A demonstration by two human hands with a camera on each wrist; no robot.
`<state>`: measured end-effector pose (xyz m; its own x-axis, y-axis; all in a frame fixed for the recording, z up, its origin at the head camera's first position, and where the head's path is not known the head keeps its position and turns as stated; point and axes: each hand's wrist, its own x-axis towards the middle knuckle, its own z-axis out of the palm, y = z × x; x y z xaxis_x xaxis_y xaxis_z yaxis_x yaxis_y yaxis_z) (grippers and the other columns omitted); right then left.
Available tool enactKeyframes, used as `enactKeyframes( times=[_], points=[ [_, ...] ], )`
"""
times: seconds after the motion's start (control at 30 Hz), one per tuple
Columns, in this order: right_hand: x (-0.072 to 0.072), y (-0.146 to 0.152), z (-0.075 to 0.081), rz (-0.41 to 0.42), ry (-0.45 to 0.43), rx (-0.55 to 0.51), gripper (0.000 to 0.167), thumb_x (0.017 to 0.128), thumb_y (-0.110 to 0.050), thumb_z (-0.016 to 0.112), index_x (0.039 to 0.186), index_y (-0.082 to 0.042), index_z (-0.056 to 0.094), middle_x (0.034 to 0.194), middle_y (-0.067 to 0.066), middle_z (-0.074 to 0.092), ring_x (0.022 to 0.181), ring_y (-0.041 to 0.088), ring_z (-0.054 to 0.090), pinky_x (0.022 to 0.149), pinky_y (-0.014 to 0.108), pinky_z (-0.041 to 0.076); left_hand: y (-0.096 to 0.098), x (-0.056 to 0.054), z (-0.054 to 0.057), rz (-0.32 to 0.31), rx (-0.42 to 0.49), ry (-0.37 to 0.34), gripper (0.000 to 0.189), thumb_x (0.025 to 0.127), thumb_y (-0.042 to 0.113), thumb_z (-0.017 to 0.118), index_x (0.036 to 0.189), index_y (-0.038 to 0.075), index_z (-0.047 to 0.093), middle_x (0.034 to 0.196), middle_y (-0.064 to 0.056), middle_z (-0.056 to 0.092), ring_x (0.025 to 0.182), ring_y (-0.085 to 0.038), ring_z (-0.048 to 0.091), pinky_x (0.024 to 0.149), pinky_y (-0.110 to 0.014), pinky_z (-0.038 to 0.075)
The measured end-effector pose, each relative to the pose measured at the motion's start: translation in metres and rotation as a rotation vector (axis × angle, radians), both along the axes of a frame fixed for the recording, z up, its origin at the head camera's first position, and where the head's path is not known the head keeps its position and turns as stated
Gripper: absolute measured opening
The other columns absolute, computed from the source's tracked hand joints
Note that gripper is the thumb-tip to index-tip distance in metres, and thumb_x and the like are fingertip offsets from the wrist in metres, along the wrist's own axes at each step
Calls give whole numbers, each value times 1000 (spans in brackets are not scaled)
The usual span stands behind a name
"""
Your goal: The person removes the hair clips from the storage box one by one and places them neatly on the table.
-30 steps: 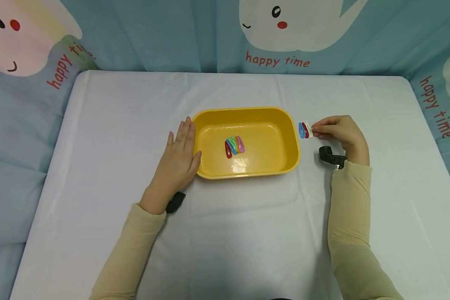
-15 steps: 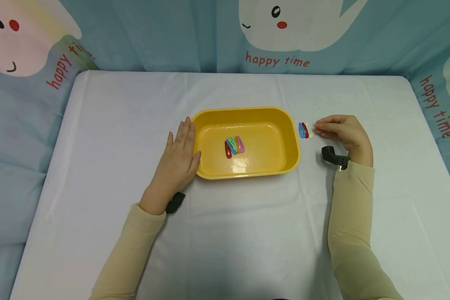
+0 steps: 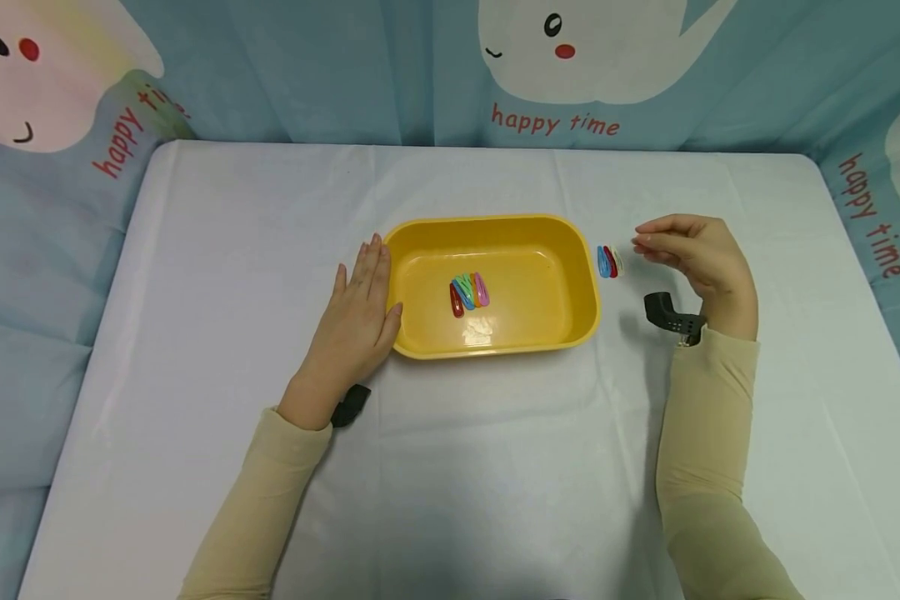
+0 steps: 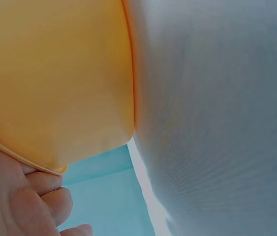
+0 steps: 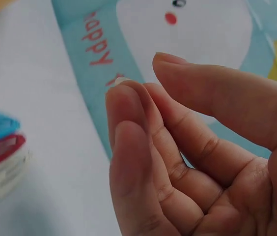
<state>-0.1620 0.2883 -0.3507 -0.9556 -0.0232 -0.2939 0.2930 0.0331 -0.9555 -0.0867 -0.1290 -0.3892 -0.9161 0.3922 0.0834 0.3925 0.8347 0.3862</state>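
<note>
A yellow tray point(image 3: 495, 357) sits mid-table. My left hand point(image 3: 348, 325) lies along its left end with straight fingers touching the rim; in the left wrist view, fingers point(image 4: 45, 183) meet the lip of the tray's wall point(image 4: 69, 73). Several snap hair clips point(image 3: 470, 292) in red, blue, green, orange and pink lie side by side inside the tray. Just past its right end, a blue hair clip point(image 3: 603, 262), a red hair clip point(image 5: 3, 151) and a white hair clip point(image 5: 3, 177) form a row on the cloth. My right hand point(image 3: 693, 254) hovers right of that row, thumb and fingertips apart, holding nothing.
A white cloth point(image 3: 495, 483) covers the table. Blue curtains point(image 3: 330, 75) with cartoon prints hang along its back and sides. A black wrist mount point(image 3: 671, 317) juts from the right wrist, and another mount point(image 3: 351, 406) from the left.
My right hand has drawn back from the white clip, rising and shifting right, and its fingers have parted. The clips outside the tray and my left hand stay in place.
</note>
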Motion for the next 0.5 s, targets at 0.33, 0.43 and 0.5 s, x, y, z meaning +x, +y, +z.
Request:
enactKeyframes(
  times=[0.33, 0.43, 0.5],
  points=[
    [9, -27, 17, 105, 117, 54, 9, 85, 2, 65, 86, -2, 73, 80, 4, 72, 73, 15, 68, 69, 21, 53, -1, 0, 0, 0, 0, -1, 65, 98, 25, 34, 148, -7, 8, 156, -17, 1, 143, -28, 3, 112, -52, 6],
    [12, -36, 21, 150, 140, 82, 9, 85, 2, 65, 87, -2, 73, 79, 4, 72, 73, 16, 69, 69, 22, 54, -1, 1, 0, 1, -8, 0, 65, 99, 25, 35, 148, -7, 7, 156, -17, 1, 143, -28, 3, 112, -52, 7],
    [13, -44, 23, 186, 150, 120, 8, 84, 1, 66, 89, -1, 73, 79, 3, 72, 72, 16, 68, 68, 23, 54, -1, 1, 1, 3, -13, 0, 65, 99, 25, 35, 148, -7, 7, 156, -17, 1, 143, -28, 3, 112, -52, 7]
  ],
)
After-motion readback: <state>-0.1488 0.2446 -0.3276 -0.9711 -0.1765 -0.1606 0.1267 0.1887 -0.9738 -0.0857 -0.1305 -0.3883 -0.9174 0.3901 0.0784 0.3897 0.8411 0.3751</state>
